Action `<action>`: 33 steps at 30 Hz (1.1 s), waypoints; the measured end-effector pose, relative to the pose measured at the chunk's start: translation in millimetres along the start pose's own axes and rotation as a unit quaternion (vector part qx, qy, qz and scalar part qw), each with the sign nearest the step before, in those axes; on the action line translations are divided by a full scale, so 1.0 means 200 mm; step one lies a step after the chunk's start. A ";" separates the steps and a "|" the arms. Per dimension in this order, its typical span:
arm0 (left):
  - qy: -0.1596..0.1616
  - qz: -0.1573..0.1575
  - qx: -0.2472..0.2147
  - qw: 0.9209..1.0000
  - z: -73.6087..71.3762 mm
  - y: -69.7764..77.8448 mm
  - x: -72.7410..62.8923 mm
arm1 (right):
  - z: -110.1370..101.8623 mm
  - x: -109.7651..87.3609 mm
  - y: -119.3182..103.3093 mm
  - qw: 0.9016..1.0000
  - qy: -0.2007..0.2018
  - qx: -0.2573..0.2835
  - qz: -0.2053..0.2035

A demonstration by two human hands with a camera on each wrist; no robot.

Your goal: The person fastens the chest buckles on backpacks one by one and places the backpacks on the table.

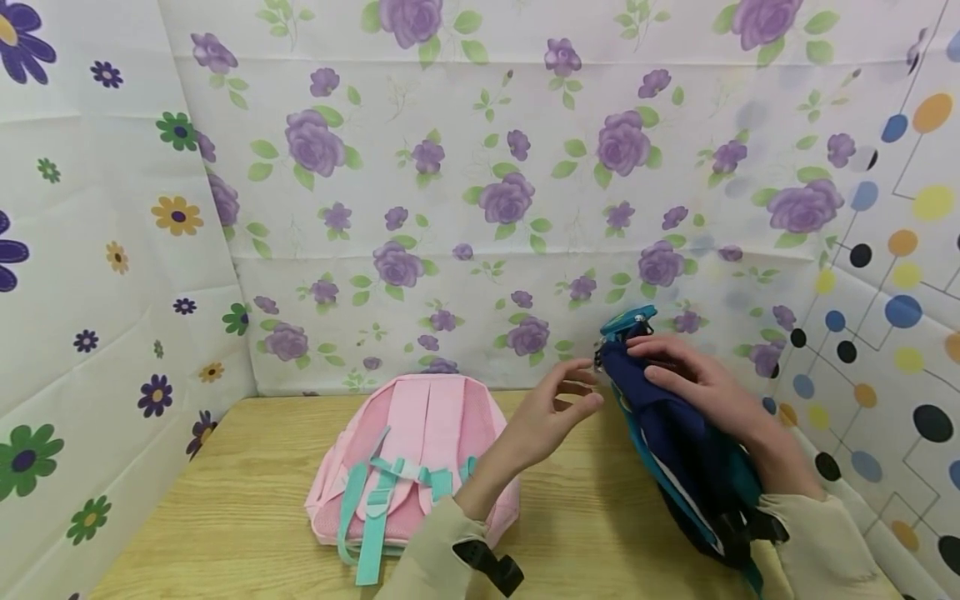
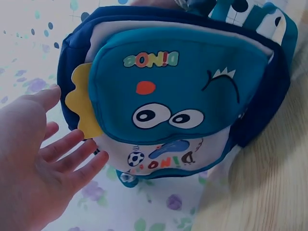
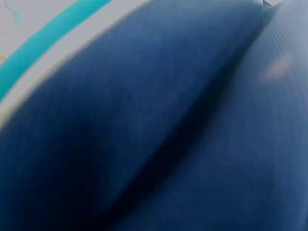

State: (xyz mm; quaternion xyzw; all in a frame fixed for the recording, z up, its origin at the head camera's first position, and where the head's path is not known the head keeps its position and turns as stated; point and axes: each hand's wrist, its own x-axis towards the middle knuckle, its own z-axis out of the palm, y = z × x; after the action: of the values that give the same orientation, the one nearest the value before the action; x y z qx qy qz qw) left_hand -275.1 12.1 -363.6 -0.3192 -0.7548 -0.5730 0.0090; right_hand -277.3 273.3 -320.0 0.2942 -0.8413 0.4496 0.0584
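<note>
A navy and teal children's backpack [image 1: 667, 425] stands on edge at the right, its side facing up in the head view. My right hand [image 1: 705, 387] rests on that upper side, fingers and thumb lightly bent over the fabric. The left wrist view shows the backpack's front [image 2: 192, 86], with a cartoon face, a yellow scalloped edge and printed letters. My left hand [image 1: 543, 421] is beside this front, fingers loosely spread and holding nothing. Navy fabric [image 3: 120, 106] fills most of the right wrist view, hiding the right fingers.
A pink backpack [image 1: 427, 408] with mint straps [image 1: 372, 542] lies left of my left forearm, straps upward. Both bags are on a wooden table [image 1: 210, 500]. A rose-patterned sheet [image 1: 450, 208] hangs behind, with patterned sheets at both sides.
</note>
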 end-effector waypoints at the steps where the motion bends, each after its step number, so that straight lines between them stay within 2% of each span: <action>1: 0.002 -0.005 0.004 1.000 -0.01 0.00 0.00 | 0.01 0.00 0.00 1.000 -0.005 -0.006 0.002; 9: 0.000 -0.038 0.011 0.999 -0.05 -0.02 -0.03 | 0.11 0.01 0.02 0.998 -0.051 -0.035 -0.003; 23: 0.009 -0.064 0.041 0.997 -0.13 -0.03 -0.11 | 0.24 0.01 0.01 0.996 -0.081 -0.032 -0.022; 33: 0.011 -0.094 0.050 0.994 -0.18 -0.13 -0.16 | 0.27 -0.04 0.06 0.995 -0.090 -0.034 -0.023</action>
State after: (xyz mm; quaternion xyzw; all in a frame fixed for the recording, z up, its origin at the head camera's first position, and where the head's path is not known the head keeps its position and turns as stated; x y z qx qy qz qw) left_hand -274.8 -38.0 -386.0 -0.2398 -0.8091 -0.5360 -0.0210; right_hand -268.5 239.0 -362.0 0.3502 -0.8511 0.3912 0.0028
